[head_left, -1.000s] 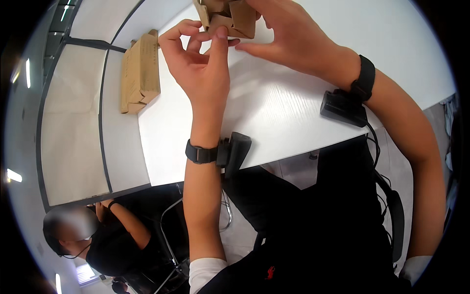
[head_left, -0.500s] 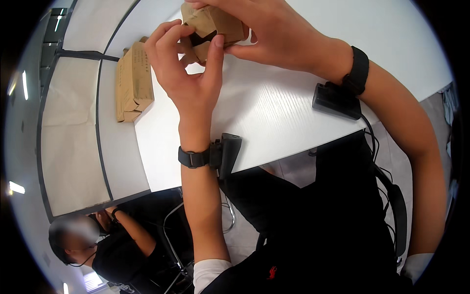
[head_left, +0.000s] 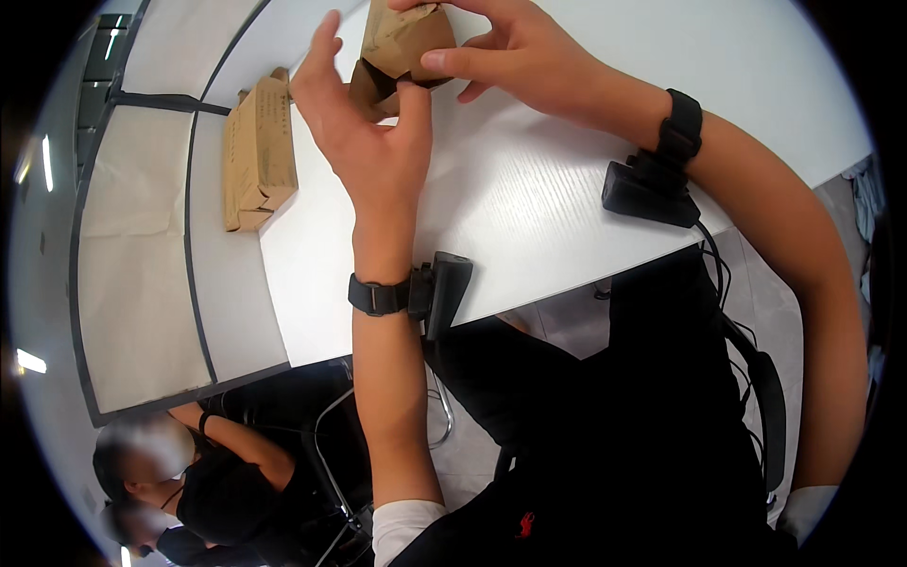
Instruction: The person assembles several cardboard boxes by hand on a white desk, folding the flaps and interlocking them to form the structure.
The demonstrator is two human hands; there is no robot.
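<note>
A small brown cardboard box (head_left: pixel 402 47) is held above the white table (head_left: pixel 529 198) near the top of the view. My right hand (head_left: pixel 510 47) grips it from the right, thumb and fingers pinching its sides. My left hand (head_left: pixel 364 142) is under and left of the box, thumb touching its lower edge, the other fingers spread upward and apart. The box's far side is hidden by my hands. Both wrists carry black straps with small black devices.
A stack of flat brown cardboard packages (head_left: pixel 257 151) lies at the table's left edge. Beyond it is a beige partition panel (head_left: pixel 132 283). A person in black (head_left: pixel 208 482) sits at the lower left, beside a chair frame (head_left: pixel 335 454).
The box and both hands have come lower and nearer in the view. My left fingers, closed on the box before, have opened and spread, with only the thumb still on it.
</note>
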